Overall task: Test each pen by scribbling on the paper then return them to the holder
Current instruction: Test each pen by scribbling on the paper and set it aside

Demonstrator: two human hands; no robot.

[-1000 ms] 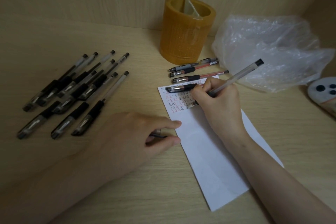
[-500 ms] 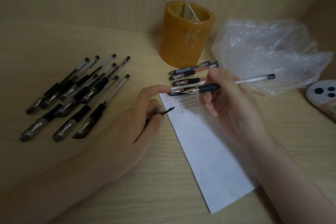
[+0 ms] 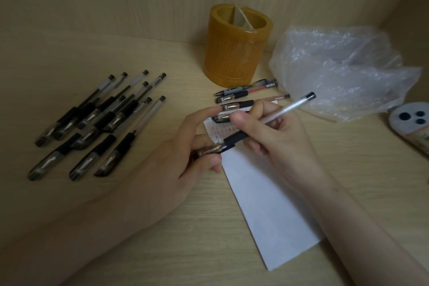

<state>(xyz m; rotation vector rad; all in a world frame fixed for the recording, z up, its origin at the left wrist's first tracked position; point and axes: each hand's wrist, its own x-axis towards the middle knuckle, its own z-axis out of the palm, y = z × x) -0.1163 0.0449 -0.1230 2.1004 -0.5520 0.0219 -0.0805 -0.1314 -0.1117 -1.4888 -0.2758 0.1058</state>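
Note:
My right hand [image 3: 274,137] grips a clear gel pen [image 3: 282,111] with a black grip, held above the white paper [image 3: 262,195]. My left hand [image 3: 183,158] pinches the pen's cap [image 3: 207,151] over the pen's tip, so the two hands meet at the nib end. Scribbles mark the paper's top end. The amber pen holder [image 3: 234,53] stands empty at the back. Several capped black pens [image 3: 97,121] lie in a heap at the left. Three more pens [image 3: 246,93] lie just in front of the holder.
A crumpled clear plastic bag [image 3: 341,69] lies at the right, beside the holder. A white object with dark round spots [image 3: 411,123] sits at the far right edge. Wooden walls close the desk at the back and right.
My right hand stopped writing and lifted the pen off the paper. My left hand rose from the paper's edge with the cap and brought it onto the pen's tip.

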